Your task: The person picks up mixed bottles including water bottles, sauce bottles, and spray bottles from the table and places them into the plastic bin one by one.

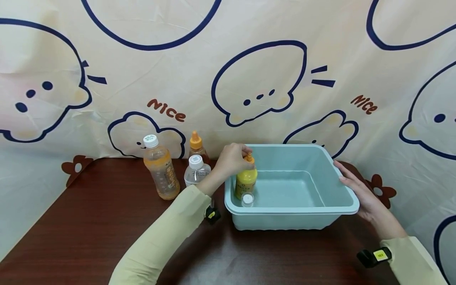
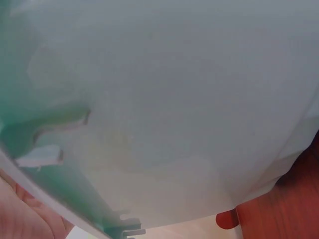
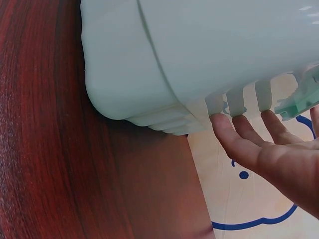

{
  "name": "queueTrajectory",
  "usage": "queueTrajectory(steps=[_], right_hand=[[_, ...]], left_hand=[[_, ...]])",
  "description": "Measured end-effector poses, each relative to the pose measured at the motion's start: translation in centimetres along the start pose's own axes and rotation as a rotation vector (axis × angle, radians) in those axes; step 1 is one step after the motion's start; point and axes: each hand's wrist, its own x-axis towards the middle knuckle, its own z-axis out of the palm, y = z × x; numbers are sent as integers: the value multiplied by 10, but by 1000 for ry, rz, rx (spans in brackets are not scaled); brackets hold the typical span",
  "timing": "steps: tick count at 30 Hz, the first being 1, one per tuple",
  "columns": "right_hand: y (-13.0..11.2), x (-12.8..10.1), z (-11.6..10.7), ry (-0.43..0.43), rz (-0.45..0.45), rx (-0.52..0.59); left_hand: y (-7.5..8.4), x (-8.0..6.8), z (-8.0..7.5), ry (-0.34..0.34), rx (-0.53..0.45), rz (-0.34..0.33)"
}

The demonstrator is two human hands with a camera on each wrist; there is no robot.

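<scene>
Beside three table bottles [image 1: 165, 170], left fingers [image 1: 238, 153] grip the basin's [image 1: 342, 186] yellow bottle [image 1: 246, 180]; right fingers [image 1: 347, 178] rest flat.

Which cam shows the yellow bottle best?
Head view: the yellow bottle stands inside the basin, the left hand gripping its top. The left wrist view shows only blurred basin wall; the right wrist view shows the basin's outside, no bottle.

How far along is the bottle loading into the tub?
Done: a small white-capped bottle already stands inside the blue tub. In hand: the left hand grips a yellow bottle by its top, inside the tub's left end; the right hand rests open against the tub's right rim. Left: three bottles on the table, the orange-drink bottle, the clear bottle and the orange-capped one behind it.
</scene>
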Motion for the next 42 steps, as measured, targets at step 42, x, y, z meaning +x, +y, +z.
queueTrajectory(steps=[42], right_hand=[[-2,0,1,-7,6,0]], left_hand=[[14,-29,-51,55,-150,49]])
